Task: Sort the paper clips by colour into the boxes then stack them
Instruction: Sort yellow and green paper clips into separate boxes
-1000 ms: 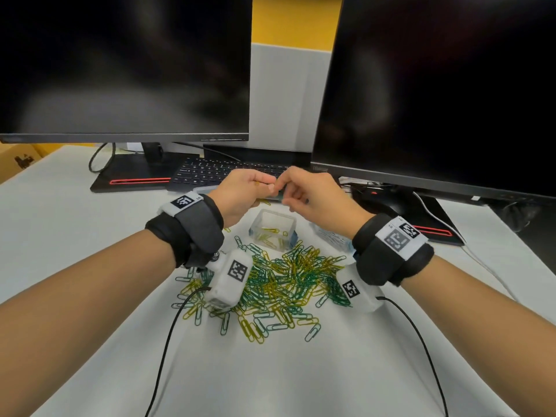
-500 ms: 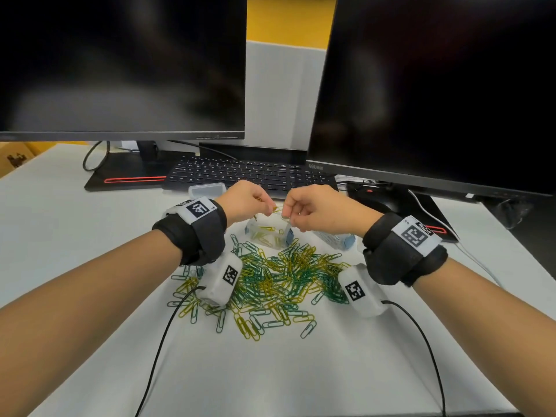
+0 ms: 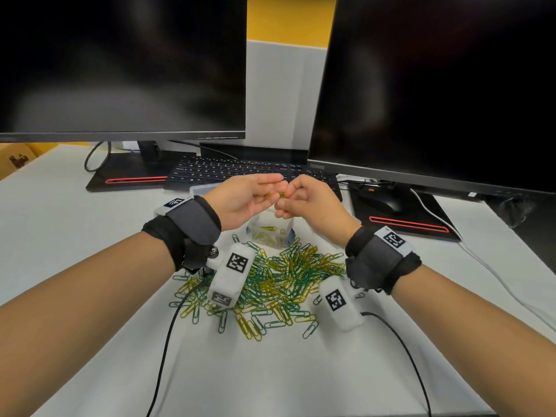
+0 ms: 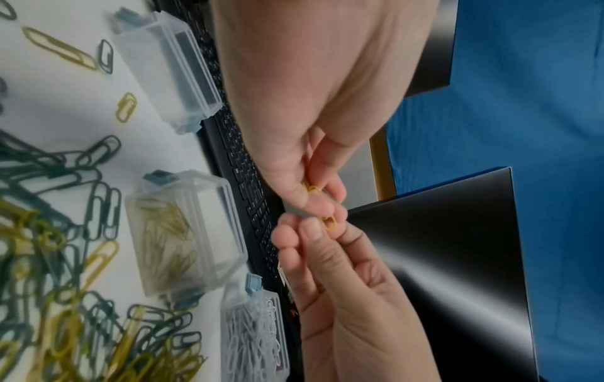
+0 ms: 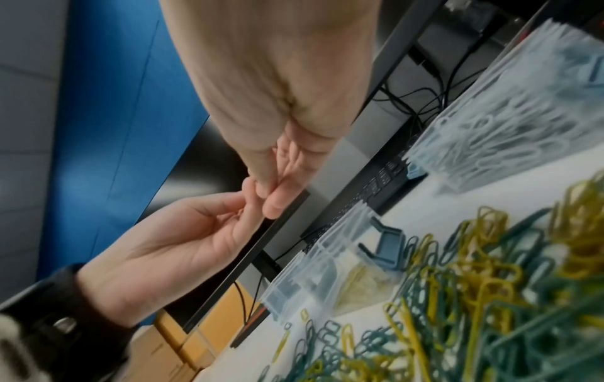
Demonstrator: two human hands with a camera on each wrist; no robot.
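Observation:
My left hand [image 3: 270,191] and right hand [image 3: 285,200] meet in the air above an open clear box [image 3: 267,233] that holds yellow clips. Between them are linked yellow paper clips [image 3: 278,195]. In the left wrist view the left hand [image 4: 310,191] pinches one yellow clip [image 4: 312,188] and the right hand [image 4: 323,224] pinches another [image 4: 330,222]. A mixed pile of yellow and green clips [image 3: 270,281] lies on the desk near the wrists. An empty clear box [image 4: 166,77] and a box of pale clips [image 4: 255,336] flank the yellow one [image 4: 183,232].
A black keyboard [image 3: 240,170] lies just behind the boxes, under two dark monitors [image 3: 421,85]. A mouse [image 3: 382,200] sits on the right monitor's base. Wrist camera cables [image 3: 168,341] trail over the white desk toward its front edge.
Both hands dipped toward the box of yellow clips half a second ago and have risen again, fingertips still together on the yellow clips.

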